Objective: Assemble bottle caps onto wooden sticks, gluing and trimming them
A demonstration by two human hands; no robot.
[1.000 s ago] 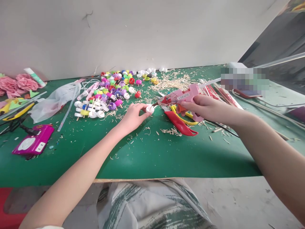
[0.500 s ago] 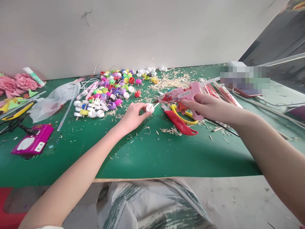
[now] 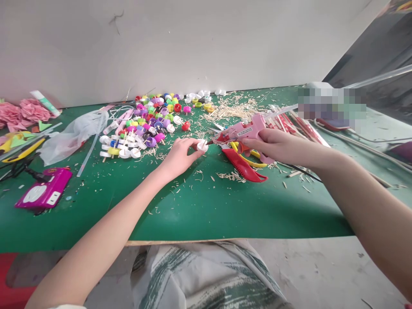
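Note:
Between the thumb and fingers of my left hand (image 3: 181, 156) is a white bottle cap (image 3: 202, 145), held above the table. My right hand (image 3: 273, 143) is wrapped round a pink hot glue gun (image 3: 246, 128), with a clear glue stick (image 3: 281, 111) coming out of its back. The gun's nozzle points left and is at the cap's right side; whether it touches cannot be made out. Under the gun lie a red-handled cutter (image 3: 244, 165) and yellow-handled scissors (image 3: 252, 161). Left of my left hand lies a cluster of white caps with sticks through them (image 3: 124, 146).
Many coloured caps (image 3: 157, 113) cover the back of the green table (image 3: 206, 214). Wood shavings (image 3: 233, 109) are heaped behind the gun. At left are a purple power socket (image 3: 45, 189), a plastic bag (image 3: 75, 135) and pink paper flowers (image 3: 34, 110). Red-and-white packets (image 3: 286, 122) lie at right.
The glue gun's tip has dropped slightly and moved closer to the white cap, with my right hand following. The stick seen at the cap before is no longer plainly visible. My left hand stays nearly still.

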